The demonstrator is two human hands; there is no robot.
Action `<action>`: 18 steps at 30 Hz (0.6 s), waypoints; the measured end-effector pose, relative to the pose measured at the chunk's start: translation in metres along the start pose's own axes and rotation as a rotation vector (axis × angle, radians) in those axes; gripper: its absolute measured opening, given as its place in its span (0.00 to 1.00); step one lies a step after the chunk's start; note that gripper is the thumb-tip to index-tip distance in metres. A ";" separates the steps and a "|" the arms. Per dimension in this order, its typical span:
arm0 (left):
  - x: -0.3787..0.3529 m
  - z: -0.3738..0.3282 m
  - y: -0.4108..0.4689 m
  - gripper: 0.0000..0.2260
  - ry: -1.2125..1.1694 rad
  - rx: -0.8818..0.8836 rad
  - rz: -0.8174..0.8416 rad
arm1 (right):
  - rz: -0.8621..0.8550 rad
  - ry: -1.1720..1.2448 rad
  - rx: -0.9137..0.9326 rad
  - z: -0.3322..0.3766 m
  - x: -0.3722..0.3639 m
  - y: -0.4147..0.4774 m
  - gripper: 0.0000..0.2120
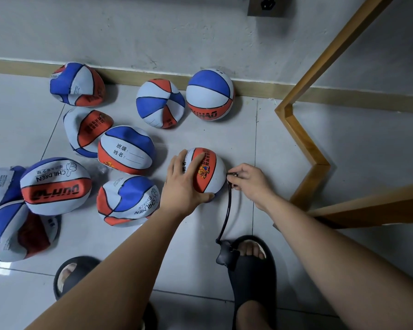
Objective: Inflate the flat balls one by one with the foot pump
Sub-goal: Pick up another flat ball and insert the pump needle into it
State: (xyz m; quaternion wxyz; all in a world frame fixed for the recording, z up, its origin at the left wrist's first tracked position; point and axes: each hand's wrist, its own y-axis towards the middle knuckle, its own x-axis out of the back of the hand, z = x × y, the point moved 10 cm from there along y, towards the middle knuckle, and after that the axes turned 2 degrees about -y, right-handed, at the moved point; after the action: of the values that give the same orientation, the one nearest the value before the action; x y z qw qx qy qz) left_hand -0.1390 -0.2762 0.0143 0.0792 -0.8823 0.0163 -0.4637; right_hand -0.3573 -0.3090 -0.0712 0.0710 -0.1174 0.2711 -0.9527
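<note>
Head view. Nearest: left slipper point(69, 275) and right slipper point(253, 270) on the tiled floor point(236, 132); the right one's toe touches the black foot pump point(225, 254). Hose point(227, 210) runs from pump up to the right grip point(248, 182), which pinches the nozzle point(233, 174) against the right side of the ball point(208, 172). Left grip point(184, 184) lies spread over the ball's left side, thumb round its near edge, holding it on the floor. Ball sits between the two grips. Flat balls point(126, 201) cluster to the left. Farther: one round ball point(210, 94) against the skirting point(260, 88). Wooden frame point(303, 139) at right.
</note>
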 end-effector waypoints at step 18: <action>0.004 0.014 0.019 0.56 -0.100 0.017 0.070 | -0.131 0.129 0.002 -0.033 0.051 -0.030 0.05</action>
State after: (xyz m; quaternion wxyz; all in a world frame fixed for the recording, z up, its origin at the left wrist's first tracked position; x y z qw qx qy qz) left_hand -0.1246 -0.2932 0.0071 0.1035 -0.9025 0.0394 -0.4162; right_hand -0.4171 -0.2776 -0.0736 -0.0087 -0.0729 0.2658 -0.9612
